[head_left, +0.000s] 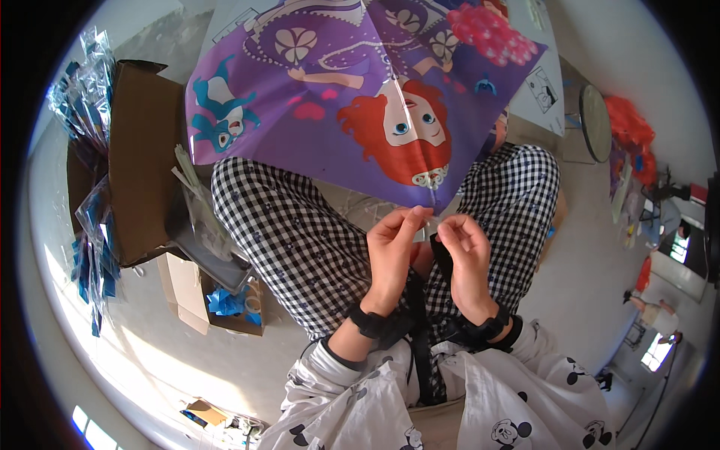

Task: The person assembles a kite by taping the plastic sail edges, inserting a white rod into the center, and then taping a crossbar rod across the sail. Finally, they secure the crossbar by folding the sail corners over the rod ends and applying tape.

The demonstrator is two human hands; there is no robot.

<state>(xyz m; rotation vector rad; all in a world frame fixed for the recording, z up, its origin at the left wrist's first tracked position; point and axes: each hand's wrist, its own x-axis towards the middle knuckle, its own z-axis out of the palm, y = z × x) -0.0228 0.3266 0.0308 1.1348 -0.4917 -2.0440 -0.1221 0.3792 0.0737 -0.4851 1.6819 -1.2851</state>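
A purple kite (292, 142) spreads over my knees and the table, its cartoon figure with red hair upside down to me. A crease runs along its middle to the corner nearest me. Just below that corner, my left hand (395, 251) is closed, thumb and forefinger pinched together. Close beside it, my right hand (466, 262) is also closed in a pinch, its fingers curled. Something small and pale shows between the fingertips, too small to name. Whether the fingers touch the kite's corner, I cannot tell.
Under the kite lies a pale table (536, 112). To the left stand a tall brown carton (146, 165) with clear-wrapped packets and a smaller open box (187, 292) with blue scraps. A round stool (592, 124) is at the right, near a red heap (630, 124).
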